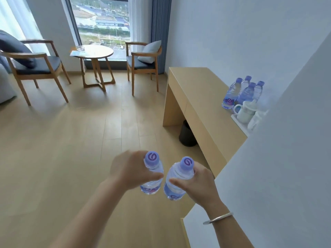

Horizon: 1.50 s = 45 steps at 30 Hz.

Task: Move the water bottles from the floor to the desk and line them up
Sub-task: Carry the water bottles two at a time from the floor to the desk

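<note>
I hold two clear water bottles with purple caps upright above the wooden floor. My left hand point(130, 170) grips the left bottle point(152, 173) around its upper body. My right hand point(197, 185) grips the right bottle point(176, 181) the same way; a silver bangle circles that wrist. The two bottles are close together, nearly touching. The light wood desk point(195, 90) stands ahead to the right against the wall. Several more purple-capped bottles point(241, 92) stand clustered on its far right side by the wall.
A white tray with white mugs point(245, 111) sits on the desk just in front of the bottles. A dark bin point(186, 135) stands under the desk. A white wall corner point(277, 167) juts out on my right. Two armchairs and a round table point(95, 52) stand by the window.
</note>
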Tool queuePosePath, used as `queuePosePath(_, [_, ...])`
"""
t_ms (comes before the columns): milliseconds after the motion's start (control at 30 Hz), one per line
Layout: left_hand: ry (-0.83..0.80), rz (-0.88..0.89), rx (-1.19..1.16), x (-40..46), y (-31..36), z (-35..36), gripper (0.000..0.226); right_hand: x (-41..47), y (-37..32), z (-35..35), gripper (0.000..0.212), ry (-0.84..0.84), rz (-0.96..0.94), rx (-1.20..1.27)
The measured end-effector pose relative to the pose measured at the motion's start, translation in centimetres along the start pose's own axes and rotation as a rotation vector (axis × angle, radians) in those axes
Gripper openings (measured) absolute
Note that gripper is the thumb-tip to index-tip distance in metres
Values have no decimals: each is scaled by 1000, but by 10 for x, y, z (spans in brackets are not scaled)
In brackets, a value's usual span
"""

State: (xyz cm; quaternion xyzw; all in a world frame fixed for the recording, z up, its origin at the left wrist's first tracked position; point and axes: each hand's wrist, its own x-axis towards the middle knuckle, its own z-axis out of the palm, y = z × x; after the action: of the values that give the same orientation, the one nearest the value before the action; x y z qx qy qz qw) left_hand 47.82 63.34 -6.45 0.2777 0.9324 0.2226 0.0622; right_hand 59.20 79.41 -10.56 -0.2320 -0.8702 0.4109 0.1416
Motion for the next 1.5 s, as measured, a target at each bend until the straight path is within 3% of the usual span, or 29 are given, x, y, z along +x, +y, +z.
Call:
queuePosePath(167, [-12, 96, 15, 90, -1, -8, 36, 71, -4, 1, 34, 101, 70, -29])
queuePosePath(367, [-73, 184, -8, 195, 13, 9, 44, 158, 6, -15, 23, 189, 215, 45])
queuePosePath(767, [-145, 306, -116, 434, 103, 42, 40, 364, 60, -77, 19, 407, 386, 74])
queuePosePath(1167, [-302, 432, -146, 591, 198, 101, 36, 448, 111, -120, 26, 568, 617, 111])
queuePosePath(1267, [-372, 498, -128, 629, 224, 120, 34, 470, 123, -127, 17, 644, 696, 129])
queuePosePath(1500, [-515, 712, -9, 705, 290, 151, 35, 513, 145, -137, 29, 853, 901, 193])
